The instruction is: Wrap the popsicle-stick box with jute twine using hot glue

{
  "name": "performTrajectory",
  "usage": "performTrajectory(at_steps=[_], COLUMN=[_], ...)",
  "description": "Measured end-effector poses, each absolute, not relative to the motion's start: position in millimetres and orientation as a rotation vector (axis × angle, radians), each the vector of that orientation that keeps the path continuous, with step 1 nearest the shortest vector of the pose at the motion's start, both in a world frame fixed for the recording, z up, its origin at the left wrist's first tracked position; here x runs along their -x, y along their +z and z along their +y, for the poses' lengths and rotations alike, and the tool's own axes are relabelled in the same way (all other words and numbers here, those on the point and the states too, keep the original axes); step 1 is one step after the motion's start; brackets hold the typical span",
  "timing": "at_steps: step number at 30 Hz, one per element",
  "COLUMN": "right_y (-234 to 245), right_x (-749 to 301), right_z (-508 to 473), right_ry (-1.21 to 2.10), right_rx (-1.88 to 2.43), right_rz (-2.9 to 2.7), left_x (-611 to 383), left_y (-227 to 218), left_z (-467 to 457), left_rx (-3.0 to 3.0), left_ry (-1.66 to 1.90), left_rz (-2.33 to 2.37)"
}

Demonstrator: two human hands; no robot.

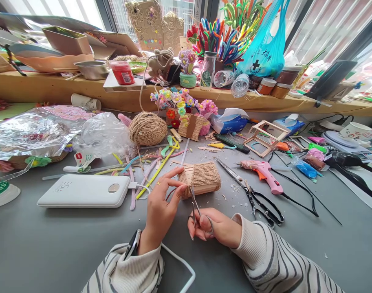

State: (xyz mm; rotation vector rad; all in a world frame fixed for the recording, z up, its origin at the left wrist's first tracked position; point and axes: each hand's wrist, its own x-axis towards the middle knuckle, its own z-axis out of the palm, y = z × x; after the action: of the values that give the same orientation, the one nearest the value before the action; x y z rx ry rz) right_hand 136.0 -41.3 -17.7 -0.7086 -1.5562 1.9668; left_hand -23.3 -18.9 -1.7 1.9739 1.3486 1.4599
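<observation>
Twine-wrapped wood pc. (206, 175) sits on table (66, 244), long axis approx. L–R. L hand (163, 199), nearer, grips its L end; R hand (218, 224), near side of pc., holds sm. scissors (194, 198), tips at near-L edge.

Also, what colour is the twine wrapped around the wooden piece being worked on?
Light brown twine; shows best in the head view.

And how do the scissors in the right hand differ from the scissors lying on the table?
The small scissors are held in the right hand; the large scissors lie on the table. The large scissors look longer and partly black; the small scissors look shorter and mostly silvery. Both show bare metal.
</observation>
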Motion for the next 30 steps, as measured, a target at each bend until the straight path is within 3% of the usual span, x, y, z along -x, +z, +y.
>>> performTrajectory(at_steps=[30], right_y=[-12.7], right_x=[-133.7], right_z=[-44.3], right_ry=[1.967], right_rx=[0.749], right_rz=[-1.623], left_x=[21.2], left_y=[1.1], left_z=[-20.7], left_rx=[-1.876], left_ry=[1.447], left_rz=[1.388])
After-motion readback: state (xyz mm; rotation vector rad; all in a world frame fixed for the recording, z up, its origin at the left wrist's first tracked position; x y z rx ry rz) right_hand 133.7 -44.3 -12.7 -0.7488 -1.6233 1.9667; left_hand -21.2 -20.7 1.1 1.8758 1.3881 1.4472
